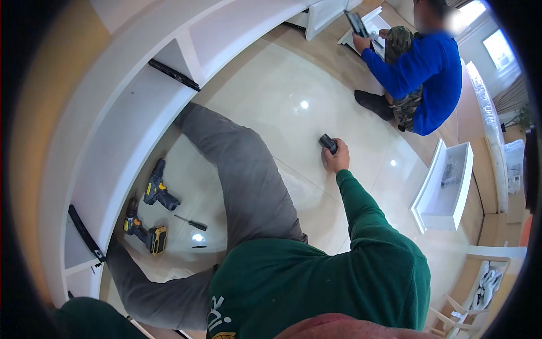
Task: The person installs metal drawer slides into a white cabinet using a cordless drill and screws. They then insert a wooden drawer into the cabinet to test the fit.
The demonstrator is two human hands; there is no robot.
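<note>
My right hand [339,156] reaches out over the tiled floor, its fingers closed round a small black drill battery [327,143]. The battery's blunt end points up and left, away from my green sleeve. My left hand is out of sight; only its green sleeve [96,319] shows at the lower left. On the floor between my legs lie a cordless drill [160,186] with no battery block at its handle end, and a second drill [141,227] with a yellow and black battery. A screwdriver [191,222] and a small dark bit [199,247] lie beside them.
A long white cabinet frame [107,152] with black drawer slides [174,74] curves along the left. At the far right a co-worker in blue [420,70] squats over a white drawer, holding a dark flat part. Another white drawer [451,198] stands right, near a wooden chair.
</note>
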